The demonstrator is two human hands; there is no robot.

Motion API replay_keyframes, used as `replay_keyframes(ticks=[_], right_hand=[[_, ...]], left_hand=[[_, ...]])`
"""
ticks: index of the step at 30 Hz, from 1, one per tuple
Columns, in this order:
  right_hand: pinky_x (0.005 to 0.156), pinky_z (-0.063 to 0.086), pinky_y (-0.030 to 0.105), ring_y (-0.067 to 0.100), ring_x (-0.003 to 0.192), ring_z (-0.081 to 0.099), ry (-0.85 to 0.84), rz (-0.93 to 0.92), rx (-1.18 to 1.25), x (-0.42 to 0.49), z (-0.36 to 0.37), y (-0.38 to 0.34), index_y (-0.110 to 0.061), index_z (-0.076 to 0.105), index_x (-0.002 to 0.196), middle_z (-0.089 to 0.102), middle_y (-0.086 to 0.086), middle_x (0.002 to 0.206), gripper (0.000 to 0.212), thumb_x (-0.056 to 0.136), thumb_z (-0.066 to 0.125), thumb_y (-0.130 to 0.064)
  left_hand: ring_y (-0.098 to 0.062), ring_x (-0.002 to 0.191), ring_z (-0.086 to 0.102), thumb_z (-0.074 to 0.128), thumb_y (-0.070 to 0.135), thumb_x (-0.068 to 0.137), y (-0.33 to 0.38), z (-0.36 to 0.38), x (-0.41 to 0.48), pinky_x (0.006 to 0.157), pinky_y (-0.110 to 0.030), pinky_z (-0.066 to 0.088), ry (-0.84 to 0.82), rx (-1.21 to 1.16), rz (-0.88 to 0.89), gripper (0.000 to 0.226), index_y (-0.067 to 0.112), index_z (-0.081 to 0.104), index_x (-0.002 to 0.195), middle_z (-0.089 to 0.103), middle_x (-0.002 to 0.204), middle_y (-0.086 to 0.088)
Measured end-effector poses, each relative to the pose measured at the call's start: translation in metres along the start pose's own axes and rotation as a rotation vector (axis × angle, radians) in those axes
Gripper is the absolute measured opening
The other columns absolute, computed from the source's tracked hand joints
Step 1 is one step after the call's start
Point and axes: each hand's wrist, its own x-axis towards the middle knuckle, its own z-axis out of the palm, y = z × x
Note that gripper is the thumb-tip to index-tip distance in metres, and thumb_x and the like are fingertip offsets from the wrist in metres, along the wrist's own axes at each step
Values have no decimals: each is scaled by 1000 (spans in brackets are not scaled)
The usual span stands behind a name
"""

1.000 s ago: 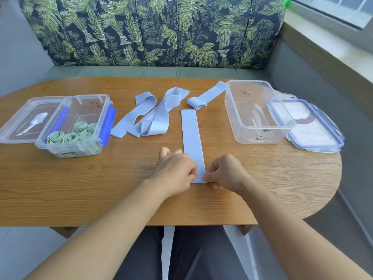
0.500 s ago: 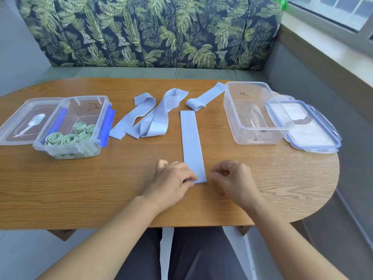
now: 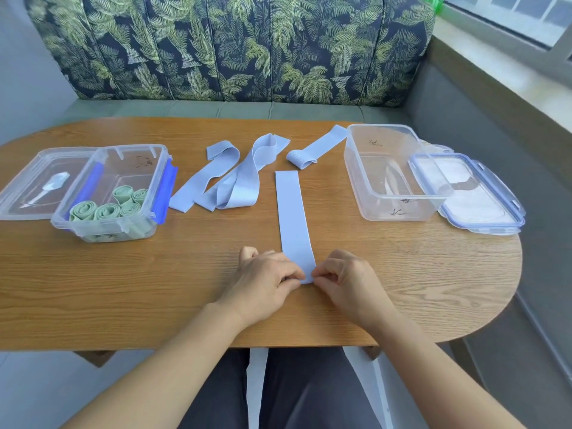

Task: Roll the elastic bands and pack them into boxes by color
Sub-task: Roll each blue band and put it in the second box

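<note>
A person sits at a round-ended wooden table [image 3: 93, 289], with both arms reaching out over it. One long flat blue band [image 3: 294, 218] lies straight on the wood in the middle, pointing away from the person. Its near end is between the two hands. The left hand [image 3: 266, 283] has its fingers curled in and pinches the left corner of that end. The right hand [image 3: 349, 283] is curled too, and pinches the right corner with thumb and finger. Both hands rest low on the table, very close together, with only the band's end between them. I cannot tell if the end has begun to roll, because the fingers hide it.

On the left is a clear box with blue clips [image 3: 133, 147]. Inside it are green rolled bands [image 3: 108, 209], packed at the near side. Its clear lid [image 3: 28, 193] lies just beside it, farther left, with a small white spoon [image 3: 51, 188] on it.

Behind the flat band, a bit to the left, is a loose pile of blue bands [image 3: 238, 184], twisted over each other. Another blue band [image 3: 315, 147] lies farther back, with one end curled over and the other end touching or nearly touching the empty clear box [image 3: 399, 209] on the right. That box's blue-rimmed lid [image 3: 483, 196] leans at its right side.

A sofa with green leaf print [image 3: 232, 48] stands behind the table.
</note>
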Motion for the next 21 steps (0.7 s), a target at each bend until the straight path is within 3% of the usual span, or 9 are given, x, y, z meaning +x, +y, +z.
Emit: replay_keyframes(ticks=[5,8,12,16,21], right_hand=[[68,37,9,0,73,52,-32,143,95,7,0,2,-17,78,90,60,-13,83,9,88,69,-15],[65,38,6,-3,71,54,-52,215,129,10,-1,0,-18,77,87,61,-16,80,7,86,70,-15],[52,38,11,-1,52,51,-107,346,215,17,-5,-3,-19,72,78,59,-14,61,7,83,71,-14],[50,40,22,8,50,48,-113,426,265,23,-7,-5,-14,71,75,58,-6,57,5,80,71,-12],[50,36,20,6,48,45,-58,431,280,21,-5,-4,-14,67,72,53,-10,53,10,82,72,-15]], left_hand=[[-8,80,52,63,30,82,-1,5,-2,78,-34,23,124,24,25,13,31,76,85,60,74,14],[-8,81,52,62,29,82,-1,10,-3,78,-35,25,150,2,0,15,30,76,85,58,77,14],[-9,85,56,57,30,89,0,4,1,83,-33,22,118,24,-24,18,28,74,91,62,81,15],[-1,94,48,55,31,96,5,-4,7,90,-32,20,38,51,-92,10,29,64,93,61,85,18],[-4,94,46,51,34,97,5,-7,14,83,-32,18,-9,141,-111,17,28,65,89,60,85,18]])
